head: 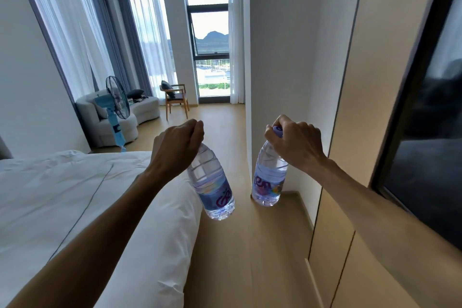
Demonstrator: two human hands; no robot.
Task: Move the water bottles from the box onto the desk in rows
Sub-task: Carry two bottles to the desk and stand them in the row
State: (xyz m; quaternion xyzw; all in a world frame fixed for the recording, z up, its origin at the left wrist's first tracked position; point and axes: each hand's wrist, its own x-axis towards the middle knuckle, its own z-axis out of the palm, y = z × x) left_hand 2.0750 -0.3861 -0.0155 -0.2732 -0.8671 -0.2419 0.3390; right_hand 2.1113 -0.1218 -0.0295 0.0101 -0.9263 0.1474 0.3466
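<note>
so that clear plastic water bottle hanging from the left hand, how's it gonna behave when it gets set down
The clear plastic water bottle looks full, so it is probably heavy for its size. The left hand grips only its top and it hangs tilted, so it may swing and land on an edge. Tall and narrow with a round body, it could tip and then roll if released crooked.

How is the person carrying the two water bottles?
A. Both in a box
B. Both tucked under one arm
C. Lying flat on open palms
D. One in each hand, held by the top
D: the left hand grips one bottle at its cap end, the right hand the other bottle.
</note>
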